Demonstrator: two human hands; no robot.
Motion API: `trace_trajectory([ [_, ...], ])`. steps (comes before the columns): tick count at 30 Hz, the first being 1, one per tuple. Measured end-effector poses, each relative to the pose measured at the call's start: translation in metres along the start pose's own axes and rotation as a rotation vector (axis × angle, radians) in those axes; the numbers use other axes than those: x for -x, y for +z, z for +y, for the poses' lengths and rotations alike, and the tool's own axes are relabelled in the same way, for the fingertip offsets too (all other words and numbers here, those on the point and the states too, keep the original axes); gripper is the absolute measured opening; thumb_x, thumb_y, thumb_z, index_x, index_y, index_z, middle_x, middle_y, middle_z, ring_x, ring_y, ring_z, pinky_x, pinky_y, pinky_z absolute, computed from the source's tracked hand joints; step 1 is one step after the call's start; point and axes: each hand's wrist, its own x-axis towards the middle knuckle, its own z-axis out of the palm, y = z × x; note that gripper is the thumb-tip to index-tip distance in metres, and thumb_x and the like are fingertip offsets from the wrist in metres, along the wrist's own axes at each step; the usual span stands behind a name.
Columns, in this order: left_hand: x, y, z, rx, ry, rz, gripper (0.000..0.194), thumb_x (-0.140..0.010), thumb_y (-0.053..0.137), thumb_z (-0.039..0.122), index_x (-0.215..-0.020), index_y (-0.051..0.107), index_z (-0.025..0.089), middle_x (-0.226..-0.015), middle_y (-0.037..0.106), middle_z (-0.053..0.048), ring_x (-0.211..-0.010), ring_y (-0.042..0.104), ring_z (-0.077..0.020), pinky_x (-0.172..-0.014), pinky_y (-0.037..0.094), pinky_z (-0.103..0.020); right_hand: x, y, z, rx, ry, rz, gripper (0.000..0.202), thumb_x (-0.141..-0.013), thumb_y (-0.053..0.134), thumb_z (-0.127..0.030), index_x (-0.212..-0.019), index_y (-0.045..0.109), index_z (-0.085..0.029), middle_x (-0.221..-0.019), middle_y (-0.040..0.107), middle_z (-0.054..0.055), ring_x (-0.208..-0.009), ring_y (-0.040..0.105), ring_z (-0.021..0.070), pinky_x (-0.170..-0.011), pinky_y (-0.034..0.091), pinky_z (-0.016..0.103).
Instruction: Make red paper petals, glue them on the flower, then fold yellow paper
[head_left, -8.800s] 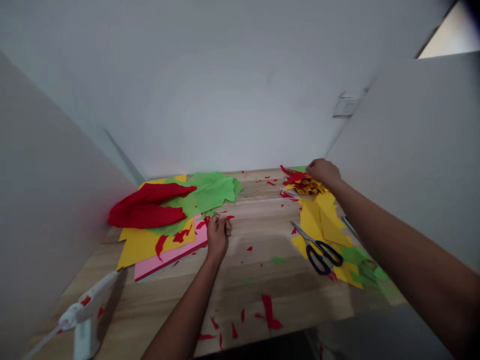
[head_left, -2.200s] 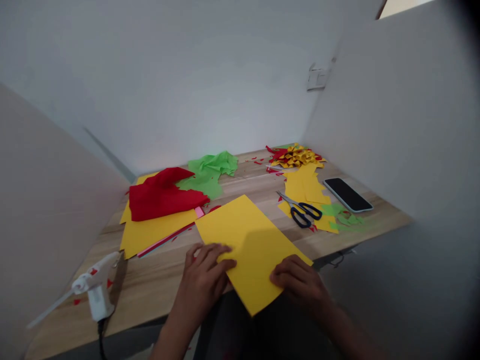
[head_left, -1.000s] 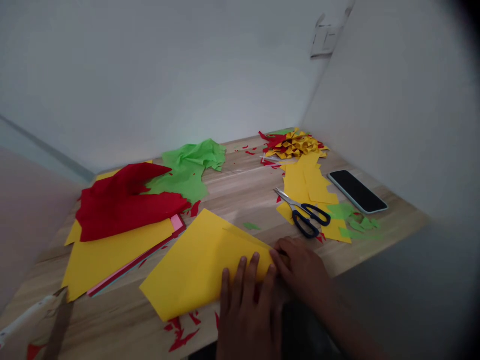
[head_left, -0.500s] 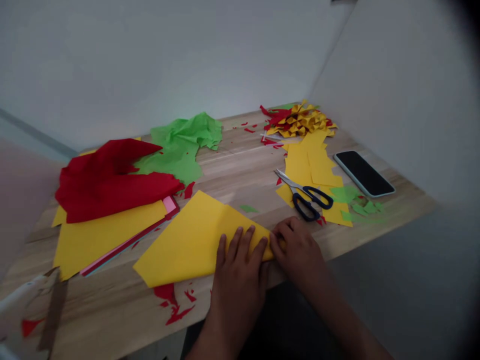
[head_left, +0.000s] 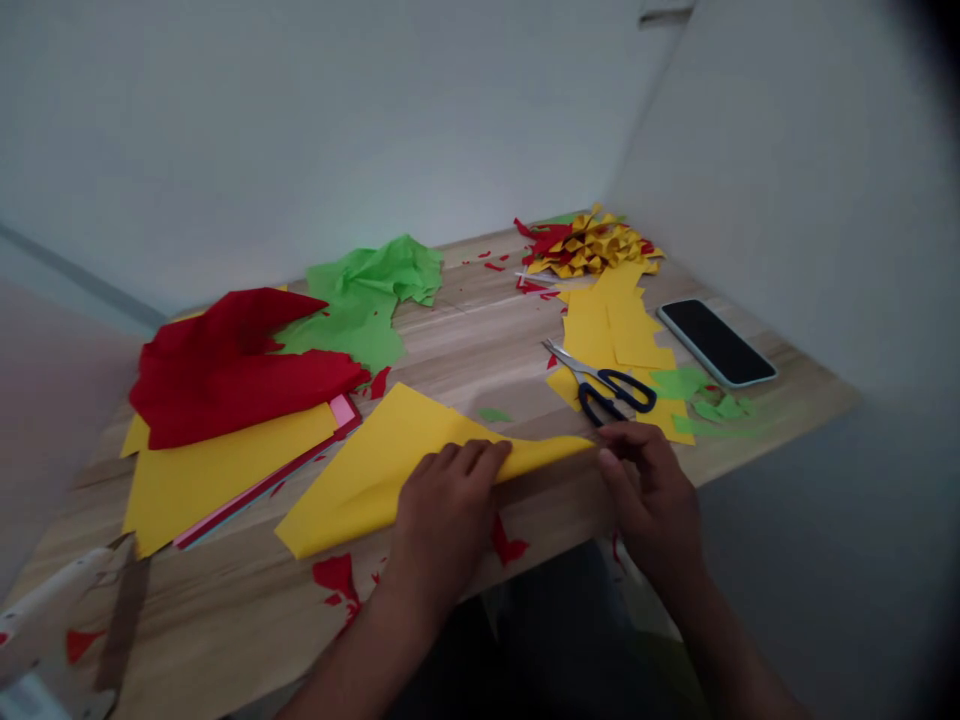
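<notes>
A large folded yellow sheet [head_left: 382, 440] lies near the table's front edge, its right part narrowing to a point. My left hand [head_left: 450, 500] grips the sheet's front edge near the middle, fingers curled over the top. At the sheet's right tip is my right hand [head_left: 652, 490], thumb and forefinger close around the pointed end; whether they pinch it is hard to see. Scissors with dark handles [head_left: 600, 385] lie just beyond my right hand, partly on yellow paper pieces [head_left: 607, 325].
Red crumpled paper [head_left: 225, 375] covers yellow sheets [head_left: 217, 480] at left. Green paper [head_left: 367, 300] lies behind. Folded yellow pieces [head_left: 600, 245] are heaped at back right, with a phone [head_left: 716, 343] nearer. A white tool [head_left: 56, 600] is at front left; red scraps [head_left: 336, 577] lie in front.
The sheet's right part has lifted and stretched out to the right. My right hand has moved right with its tip; my left hand has curled from lying flat and shifted slightly left.
</notes>
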Motion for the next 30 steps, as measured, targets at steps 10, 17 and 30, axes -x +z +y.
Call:
trace_trajectory([
  [10, -0.023, -0.116, -0.01, 0.787, -0.079, 0.66, 0.021, -0.076, 0.072, 0.027, -0.095, 0.072, 0.02, -0.084, 0.069, 0.0, -0.075, 0.062, -0.0169, -0.071, 0.049, -0.026, -0.049, -0.045, -0.072, 0.176, -0.513, -0.001, 0.083, -0.083, 0.068, -0.046, -0.152, 0.026, -0.024, -0.149, 0.039, 0.016, -0.139, 0.036, 0.0357, -0.11, 0.034, 0.057],
  [17, -0.027, -0.116, 0.006, 1.646, 0.109, 0.496, 0.018, -0.056, 0.07, 0.012, -0.07, 0.066, 0.022, -0.083, 0.061, 0.0, -0.087, 0.06, -0.0178, -0.088, 0.049, -0.034, -0.068, -0.056, -0.156, 0.443, -0.683, 0.088, 0.058, -0.088, 0.064, -0.034, -0.142, 0.045, -0.02, -0.144, 0.047, 0.016, -0.133, 0.04, 0.0347, -0.108, 0.033, 0.052],
  [30, -0.002, -0.012, -0.018, 1.595, -0.642, 0.526, 0.067, -0.075, 0.075, 0.035, -0.135, 0.049, 0.022, -0.131, 0.061, -0.012, -0.107, 0.065, -0.0209, -0.085, 0.054, -0.03, 0.0, 0.019, -0.107, 0.724, -0.46, -0.526, 0.016, -0.089, 0.06, -0.018, -0.103, 0.067, -0.019, -0.093, 0.067, 0.008, -0.081, 0.063, 0.0239, -0.069, 0.045, 0.034],
])
